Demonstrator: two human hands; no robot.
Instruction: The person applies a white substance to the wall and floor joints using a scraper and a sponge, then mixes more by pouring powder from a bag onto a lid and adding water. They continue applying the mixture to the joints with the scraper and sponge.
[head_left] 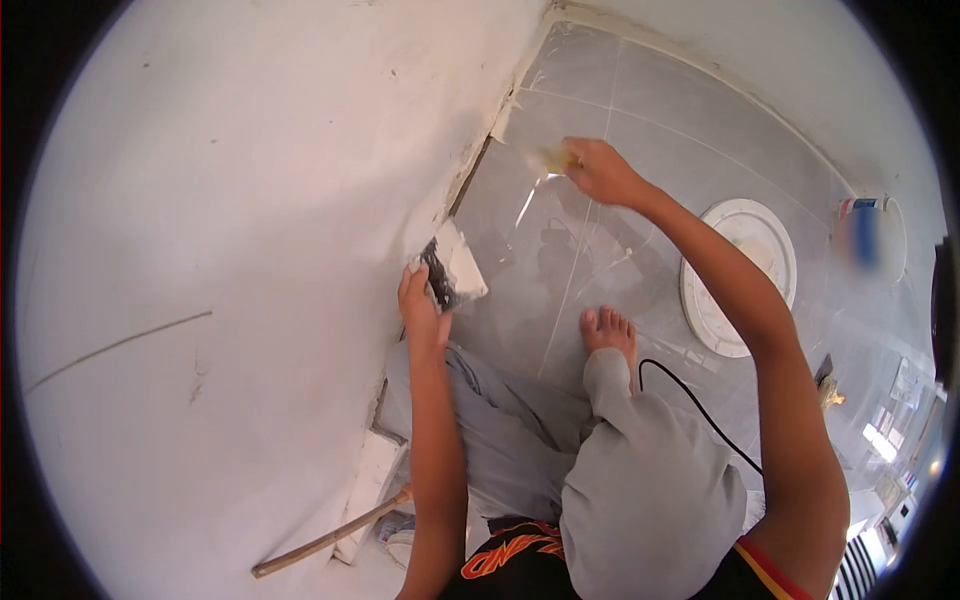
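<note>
My right hand (605,172) is closed on a putty knife (556,160) with a yellowish handle; its blade is smeared by motion. It is over the grey tiled floor, close to the foot of the white wall. Lower down, beside that wall, my left hand (425,300) grips a flat putty board (440,272) loaded with white putty (462,264). Dark patches show through the putty on the board's left side. Along the joint of wall and floor runs a dark gap (470,178), with whitish filler (503,118) above it.
A round white lid (740,215) lies on the tiles to the right, near my bare foot (608,335). Beyond it stands a white bucket (893,230). A black cable (700,408) curves past my knee. At lower left, a wooden stick (330,540) leans near the wall.
</note>
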